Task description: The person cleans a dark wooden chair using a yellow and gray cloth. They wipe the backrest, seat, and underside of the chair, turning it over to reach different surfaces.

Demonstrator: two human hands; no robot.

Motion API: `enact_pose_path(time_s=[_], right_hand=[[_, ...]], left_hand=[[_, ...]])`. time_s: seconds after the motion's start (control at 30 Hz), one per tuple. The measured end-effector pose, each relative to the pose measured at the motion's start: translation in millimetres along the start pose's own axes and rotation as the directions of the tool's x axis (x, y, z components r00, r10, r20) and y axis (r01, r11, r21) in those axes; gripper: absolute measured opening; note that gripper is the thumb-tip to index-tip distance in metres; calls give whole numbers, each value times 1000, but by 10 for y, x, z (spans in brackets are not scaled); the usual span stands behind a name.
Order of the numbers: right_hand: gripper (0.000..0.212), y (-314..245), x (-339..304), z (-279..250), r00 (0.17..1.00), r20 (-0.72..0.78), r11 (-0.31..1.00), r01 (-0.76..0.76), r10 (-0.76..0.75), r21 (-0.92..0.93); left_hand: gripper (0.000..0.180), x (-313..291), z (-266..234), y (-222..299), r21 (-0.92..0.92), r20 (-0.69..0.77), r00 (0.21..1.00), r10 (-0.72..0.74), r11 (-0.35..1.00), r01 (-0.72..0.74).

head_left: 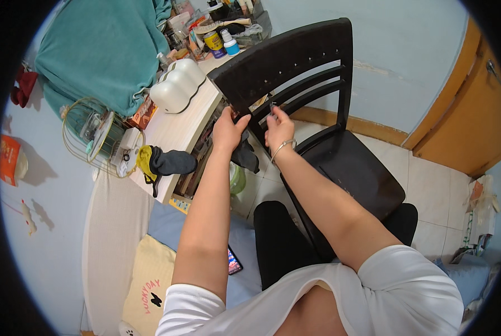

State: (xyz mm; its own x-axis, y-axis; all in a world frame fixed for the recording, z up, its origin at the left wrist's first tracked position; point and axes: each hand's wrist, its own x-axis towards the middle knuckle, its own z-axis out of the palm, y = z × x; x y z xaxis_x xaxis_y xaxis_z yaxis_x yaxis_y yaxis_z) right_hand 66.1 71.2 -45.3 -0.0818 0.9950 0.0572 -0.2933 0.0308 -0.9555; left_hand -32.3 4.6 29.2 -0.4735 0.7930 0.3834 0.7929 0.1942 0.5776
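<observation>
In front of me stands a dark wooden chair (pixel 368 168), its slatted back leaning up between my hands and the wall. My left hand (pixel 228 131) is closed at the left post of the chair back, the thumb lying along it. A dark grey sock-like cloth (pixel 246 154) hangs just below that hand; whether the fingers hold it is hidden. At the slats, my right hand (pixel 279 130), with a bangle (pixel 284 147) on its wrist, pinches a small dark object (pixel 272 106) with a shiny tip. Its kind is too small to make out.
Left of the chair, a pale table (pixel 175 131) bears a dark grey and yellow sock (pixel 172 162), a white rounded case (pixel 178 87), a wire basket (pixel 102 131) and several bottles. A phone (pixel 235 261) lies on blue bedding beside a cream pillow (pixel 145 283). A wooden door (pixel 463 112) stands right.
</observation>
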Motion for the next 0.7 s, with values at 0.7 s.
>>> enact_pose_path(time_s=[0.7], right_hand=[[37,-141,-361,48,986,125,994,-112,112,-4]], left_hand=[[52,22,10,-36,-21,16,1000,-26,999,26]])
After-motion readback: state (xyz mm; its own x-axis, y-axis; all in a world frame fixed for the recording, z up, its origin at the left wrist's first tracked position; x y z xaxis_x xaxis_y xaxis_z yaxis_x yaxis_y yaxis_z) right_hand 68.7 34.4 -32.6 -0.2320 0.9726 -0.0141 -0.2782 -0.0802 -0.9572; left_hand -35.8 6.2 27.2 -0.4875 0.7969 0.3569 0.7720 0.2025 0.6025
